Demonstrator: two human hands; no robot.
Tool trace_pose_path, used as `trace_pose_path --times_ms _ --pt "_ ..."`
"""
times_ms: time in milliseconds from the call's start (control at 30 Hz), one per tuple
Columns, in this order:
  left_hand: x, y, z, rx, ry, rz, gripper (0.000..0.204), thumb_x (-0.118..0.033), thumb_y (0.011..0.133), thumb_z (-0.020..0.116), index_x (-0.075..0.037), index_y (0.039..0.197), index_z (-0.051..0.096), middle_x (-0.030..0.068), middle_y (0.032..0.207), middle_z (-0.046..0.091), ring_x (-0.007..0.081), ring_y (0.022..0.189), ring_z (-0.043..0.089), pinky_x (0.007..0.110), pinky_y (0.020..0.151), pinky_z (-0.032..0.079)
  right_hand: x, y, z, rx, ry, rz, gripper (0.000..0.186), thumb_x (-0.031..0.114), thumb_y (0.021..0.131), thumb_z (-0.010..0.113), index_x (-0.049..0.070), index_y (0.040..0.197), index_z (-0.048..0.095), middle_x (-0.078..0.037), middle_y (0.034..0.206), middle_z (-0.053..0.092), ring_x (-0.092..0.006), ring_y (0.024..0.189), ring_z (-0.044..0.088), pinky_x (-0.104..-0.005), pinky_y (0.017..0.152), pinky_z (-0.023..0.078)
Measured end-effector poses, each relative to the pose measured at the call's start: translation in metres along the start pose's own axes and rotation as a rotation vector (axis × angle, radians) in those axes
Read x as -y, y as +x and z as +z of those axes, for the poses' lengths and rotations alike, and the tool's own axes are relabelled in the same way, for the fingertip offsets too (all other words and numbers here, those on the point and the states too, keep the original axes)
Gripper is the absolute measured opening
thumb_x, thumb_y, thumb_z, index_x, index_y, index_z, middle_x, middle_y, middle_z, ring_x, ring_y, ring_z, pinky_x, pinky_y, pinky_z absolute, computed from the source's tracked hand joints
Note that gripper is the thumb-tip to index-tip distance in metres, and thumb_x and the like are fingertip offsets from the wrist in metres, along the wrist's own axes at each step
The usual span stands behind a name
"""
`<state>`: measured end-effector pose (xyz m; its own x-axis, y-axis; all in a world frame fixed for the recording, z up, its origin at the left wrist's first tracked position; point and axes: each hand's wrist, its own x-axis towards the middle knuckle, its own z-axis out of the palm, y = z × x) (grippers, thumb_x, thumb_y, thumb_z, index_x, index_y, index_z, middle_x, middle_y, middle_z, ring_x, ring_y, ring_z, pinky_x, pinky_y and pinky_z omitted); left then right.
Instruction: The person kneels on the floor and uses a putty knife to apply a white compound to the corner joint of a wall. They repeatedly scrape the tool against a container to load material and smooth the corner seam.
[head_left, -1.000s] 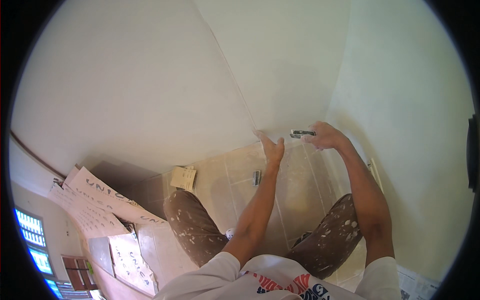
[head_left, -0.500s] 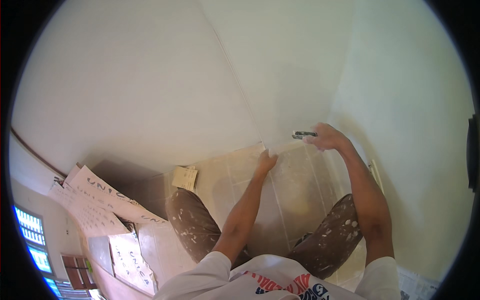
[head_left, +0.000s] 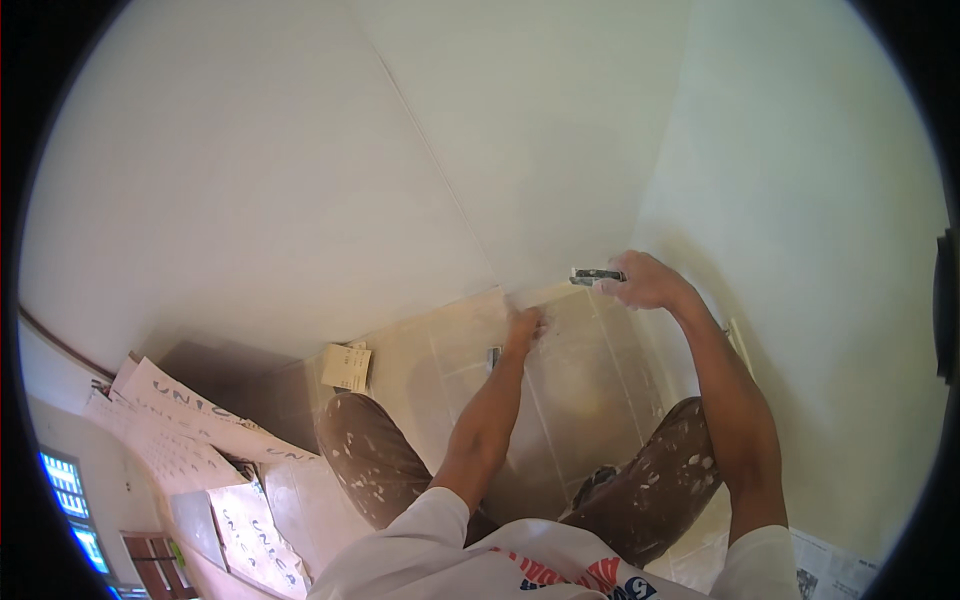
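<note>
Right hand (head_left: 645,281): clamped on the dark tool (head_left: 592,276); a firm, level grip suits.
Left hand (head_left: 525,328): apart; fingers too blurred to judge.
Wall seam (head_left: 430,150): light pressure suits.

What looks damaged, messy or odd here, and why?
White spots speckle the brown trousers, like splashed paint. At lower left, a pale sheet has a ragged edge, as if torn. A thin line slants down the otherwise smooth wall; crack or joint, I cannot tell. The dark tool in the right hand shows nothing clearly odd.
</note>
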<state>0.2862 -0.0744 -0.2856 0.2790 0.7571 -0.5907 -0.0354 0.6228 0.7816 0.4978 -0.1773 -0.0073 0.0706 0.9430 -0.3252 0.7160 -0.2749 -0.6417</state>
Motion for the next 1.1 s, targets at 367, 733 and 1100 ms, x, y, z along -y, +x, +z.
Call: trace_pose_path --times_ms 367,733,1100 --pt "-0.015 -0.001 0.007 0.066 -0.265 0.0 0.039 -0.019 0.085 0.065 -0.007 0.119 0.048 0.0062 0.096 0.06 0.0161 0.073 0.058 0.027 0.054 0.046 -0.006 0.003 0.003 0.031 0.016 -0.051 0.039 0.037 0.084 0.067 -0.002 0.08 0.064 -0.011 0.065 0.061 -0.0223 0.061 0.062 -0.0366 0.06 0.049" --pt "-0.088 -0.078 0.048 0.027 -0.213 0.311 0.107 -0.019 0.087 0.064 -0.017 0.149 -0.024 0.0117 0.104 0.061 0.0162 0.075 0.058 0.028 0.056 0.045 0.004 0.0 0.0 0.022 0.036 -0.054 0.036 0.033 0.083 0.069 -0.003 0.079 0.063 -0.011 0.063 0.06 -0.0216 0.057 0.062 -0.0368 0.059 0.05" --pt "-0.159 -0.137 0.074 0.014 -0.177 0.55 0.103 -0.014 0.087 0.063 -0.011 0.151 -0.018 0.0156 0.101 0.06 0.016 0.068 0.056 0.025 0.05 0.043 0.001 -0.002 -0.001 0.028 0.125 -0.031 0.034 0.032 0.085 0.068 -0.002 0.08 0.063 -0.007 0.062 0.059 -0.0172 0.055 0.061 -0.0324 0.053 0.05"
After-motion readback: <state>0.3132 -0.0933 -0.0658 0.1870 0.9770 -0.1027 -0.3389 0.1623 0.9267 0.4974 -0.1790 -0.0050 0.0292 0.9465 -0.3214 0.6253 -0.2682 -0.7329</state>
